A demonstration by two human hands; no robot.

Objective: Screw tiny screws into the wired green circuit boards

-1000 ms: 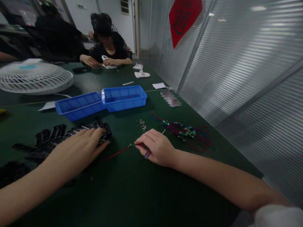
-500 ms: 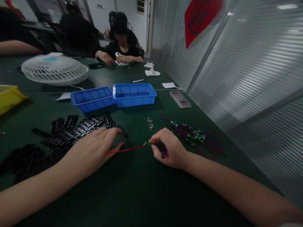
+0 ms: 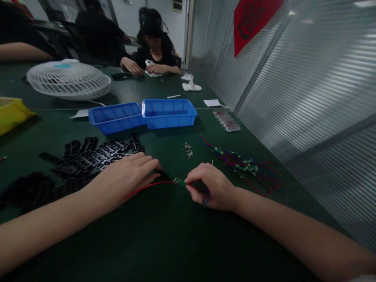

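My right hand (image 3: 213, 187) pinches a small green circuit board (image 3: 181, 182) between thumb and fingertips. A tool with a purple end (image 3: 206, 198) is tucked in its palm, and a thin metal tip shows above the knuckles. From the board a red wire (image 3: 152, 184) runs left, passing under my left hand (image 3: 131, 171). My left fingers are closed round a dark part (image 3: 164, 174), barely visible against the table. Beside that hand lies a heap of black plastic parts (image 3: 101, 154). Small screws (image 3: 188, 149) are scattered beyond my hands.
Two blue bins (image 3: 117, 119) (image 3: 169, 119) stand ahead. Wired green boards (image 3: 246, 166) lie at right. A white fan (image 3: 69, 82) and a yellow bin (image 3: 14, 115) are at left. Across the table, a person's hands (image 3: 133, 66) handle a white part.
The black part at my left fingertips has turned and come lower, nearer the circuit board. The board has shifted slightly left and lies more level, and the red wire bows upward. The view has shifted slightly.
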